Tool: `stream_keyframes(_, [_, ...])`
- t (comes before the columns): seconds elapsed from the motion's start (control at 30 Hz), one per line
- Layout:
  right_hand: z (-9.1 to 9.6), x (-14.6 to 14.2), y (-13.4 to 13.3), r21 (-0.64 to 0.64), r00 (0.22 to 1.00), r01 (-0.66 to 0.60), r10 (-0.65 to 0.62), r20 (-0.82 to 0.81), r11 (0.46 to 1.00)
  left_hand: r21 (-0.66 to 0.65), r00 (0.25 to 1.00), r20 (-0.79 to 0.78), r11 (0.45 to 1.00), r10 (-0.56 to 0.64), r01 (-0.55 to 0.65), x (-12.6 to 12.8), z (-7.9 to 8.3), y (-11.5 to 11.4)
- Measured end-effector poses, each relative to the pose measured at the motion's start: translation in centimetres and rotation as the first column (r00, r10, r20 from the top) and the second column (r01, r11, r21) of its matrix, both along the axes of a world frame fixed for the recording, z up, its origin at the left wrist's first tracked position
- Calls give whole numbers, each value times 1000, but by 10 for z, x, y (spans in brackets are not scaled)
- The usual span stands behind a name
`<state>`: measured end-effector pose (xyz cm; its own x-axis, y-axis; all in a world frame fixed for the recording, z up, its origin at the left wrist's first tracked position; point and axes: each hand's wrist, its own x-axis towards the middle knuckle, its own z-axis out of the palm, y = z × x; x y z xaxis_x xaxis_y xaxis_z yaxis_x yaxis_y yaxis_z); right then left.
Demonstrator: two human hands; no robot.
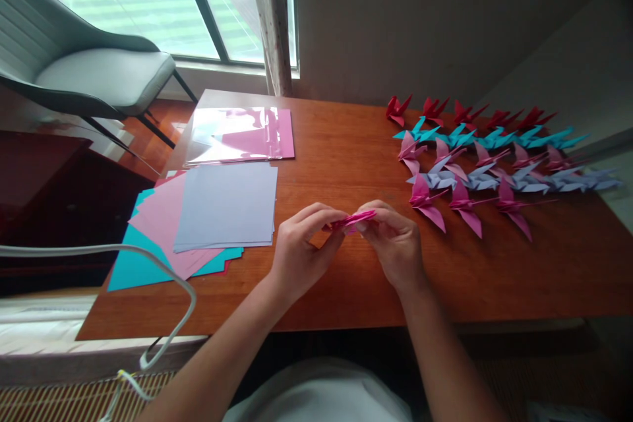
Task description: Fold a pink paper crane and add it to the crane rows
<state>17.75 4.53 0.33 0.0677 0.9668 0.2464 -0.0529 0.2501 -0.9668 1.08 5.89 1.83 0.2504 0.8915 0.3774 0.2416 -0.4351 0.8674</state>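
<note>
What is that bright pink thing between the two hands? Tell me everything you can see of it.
The pink piece looks like paper, folded into a small, narrow shape with layered edges. It slants slightly in view, its right end higher, and is held over the brown table. The left hand pinches its left end and the right hand its right. Both hide parts of it, so its full shape cannot be made out.

Bright window (143,3), dim wall (395,20), glare on plastic (232,135)
</note>
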Motion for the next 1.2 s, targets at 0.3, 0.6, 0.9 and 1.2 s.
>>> stream_keyframes(0.3, [-6,-1,-2,47,989,-30,23,146,998,61,993,118,998,11,-18,1,0,0])
stream_keyframes(0.6, [-1,-5,-3,12,967,-42,38,250,999,-113,987,161,993,-19,37,-2,-2,3])
stream_keyframes(0.9, [-7,-2,-4,-66,985,70,-58,165,995,-432,944,329,883,-34,183,2,-7,2])
stream_keyframes(1.2, [-7,-2,-3,-126,994,111,-111,12,986,-643,927,321,674,-194,364,1,-4,2])
